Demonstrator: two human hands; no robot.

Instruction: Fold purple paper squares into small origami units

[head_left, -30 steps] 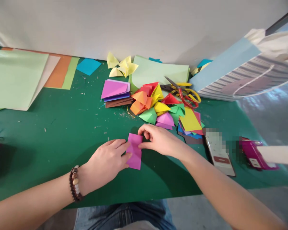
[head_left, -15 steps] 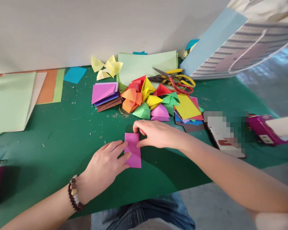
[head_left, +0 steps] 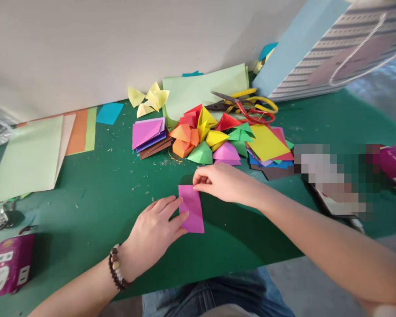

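A folded magenta paper rectangle (head_left: 195,215) lies on the green table in front of me, its long side running towards me. My left hand (head_left: 155,231) rests with outstretched fingers on its left edge, pressing it down. At the upper right corner, the thumb and bent forefinger of my right hand (head_left: 222,181) pinch the paper's edge. Just beyond are folded paper pieces in orange (head_left: 184,141), green (head_left: 201,153), yellow (head_left: 217,138) and pink (head_left: 227,153).
Behind the pieces lie red-handled scissors (head_left: 251,115). Paper stacks stand left (head_left: 148,133) and right (head_left: 270,143) of them. Light green sheets (head_left: 33,154), a purple case (head_left: 11,264) and a striped bag (head_left: 333,53) surround the work area. A pixelated object (head_left: 330,180) lies at right.
My right thumb and fingers have closed at the paper's upper right corner, where they were spread by its right edge. My left hand still presses the paper. The camera view has shifted.
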